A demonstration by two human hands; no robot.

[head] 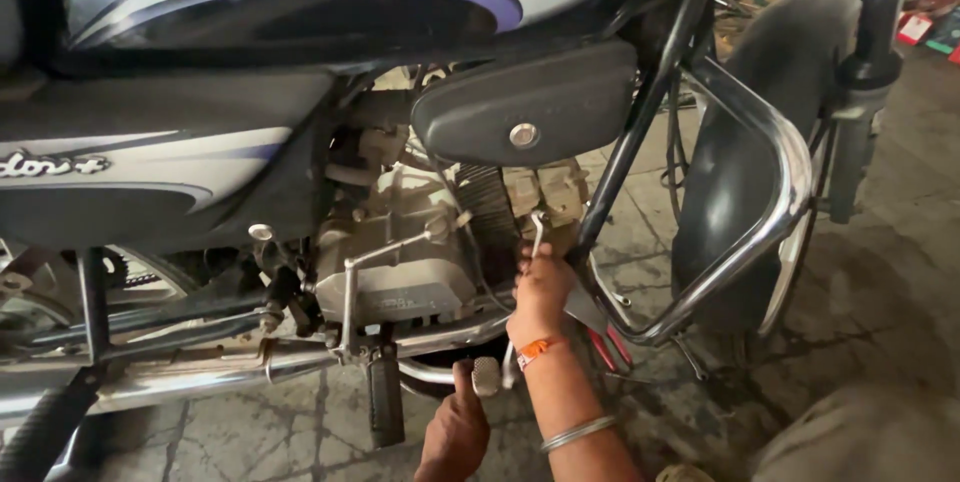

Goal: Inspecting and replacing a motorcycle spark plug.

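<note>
Cracked, stained concrete floor (880, 282) lies under a motorcycle (300, 142). The right hand (541, 292) grips a spanner (537, 232) at the engine (400, 242), hemmed by frame tube and crash bar (770, 212). Below-left, the left hand (455, 432), clenched, thumbs the brake pedal (486, 375).

- A script badge (50, 164) sits at the left edge of the frame, on the motorcycle's side panel: slanted silver-white lettering on a dark band, cut off by the frame edge.
- A small red package with a white face (913, 28) lies on the floor in the upper right corner.
- Just beside it, at the right edge, lies a flat green package (946, 37), partly cropped, with a red one above it.
</note>
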